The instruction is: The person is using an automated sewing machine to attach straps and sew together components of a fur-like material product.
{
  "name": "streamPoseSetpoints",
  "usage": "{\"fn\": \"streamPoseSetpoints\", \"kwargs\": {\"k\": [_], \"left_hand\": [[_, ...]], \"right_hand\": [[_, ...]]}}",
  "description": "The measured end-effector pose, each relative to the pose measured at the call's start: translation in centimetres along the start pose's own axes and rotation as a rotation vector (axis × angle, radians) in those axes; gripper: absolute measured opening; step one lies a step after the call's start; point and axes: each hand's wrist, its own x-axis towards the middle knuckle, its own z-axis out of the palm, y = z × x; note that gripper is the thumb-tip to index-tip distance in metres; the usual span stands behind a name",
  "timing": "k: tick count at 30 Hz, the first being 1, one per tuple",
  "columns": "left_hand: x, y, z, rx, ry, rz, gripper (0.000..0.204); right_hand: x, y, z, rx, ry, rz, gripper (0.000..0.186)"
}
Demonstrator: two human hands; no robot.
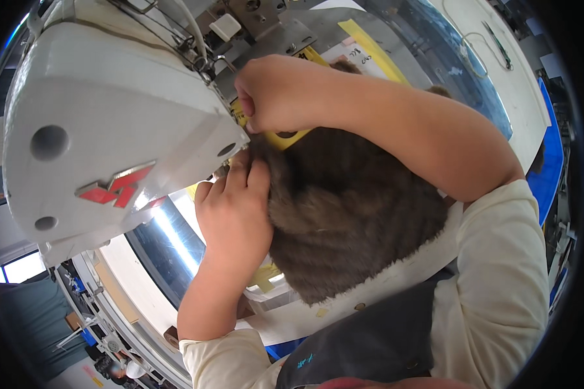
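Note:
A brown-grey fur piece (363, 246) lies bunched on the work surface, its upper left edge running in beside the white sewing machine head (104, 123). My left hand (235, 211) presses its bent fingers together on that edge, below the machine's tip; the fingertips are partly hidden there. Just above, my right hand (279, 94) is closed like a fist by the machine's tip, next to the fur's upper end. What its fingers pinch is hidden. My right forearm crosses over the far part of the fur.
Yellow tape strips (373, 48) and a marked paper are stuck on the machine bed. A transparent sheet (435, 52) covers part of the table. Tweezers (498, 45) lie at the far right, near a thread loop. A blue bin (550, 155) stands beyond the right table edge.

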Motion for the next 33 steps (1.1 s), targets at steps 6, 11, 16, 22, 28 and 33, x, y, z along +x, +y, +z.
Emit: {"fn": "streamPoseSetpoints", "kwargs": {"k": [6, 11, 16, 22, 28, 33], "left_hand": [[0.4, 0.4, -0.3, 0.015, -0.019, -0.024, 0.021], [0.5, 0.7, 0.5, 0.009, 0.033, -0.037, 0.019], [0.0, 0.6, 0.7, -0.025, 0.087, -0.091, 0.013], [-0.2, 0.6, 1.4, -0.1, 0.158, -0.099, 0.013], [-0.6, 0.3, 0.6, -0.192, 0.018, -0.112, 0.024], [-0.5, 0.0, 0.4, -0.183, 0.005, -0.081, 0.023]], "right_hand": [[-0.2, -0.5, 0.3, -0.002, 0.086, -0.007, 0.016], [-0.9, 0.1, 0.0, 0.013, 0.139, -0.065, 0.016], [-5.5, -1.5, -2.4, -0.121, -0.014, -0.283, 0.026], [-7.3, 0.7, -0.6, -0.08, -0.045, -0.571, 0.046], [-8.2, -1.5, 0.1, -0.228, 0.018, -0.408, 0.032], [-8.1, -1.5, 0.9, -0.317, 0.07, -0.38, 0.027]]}}
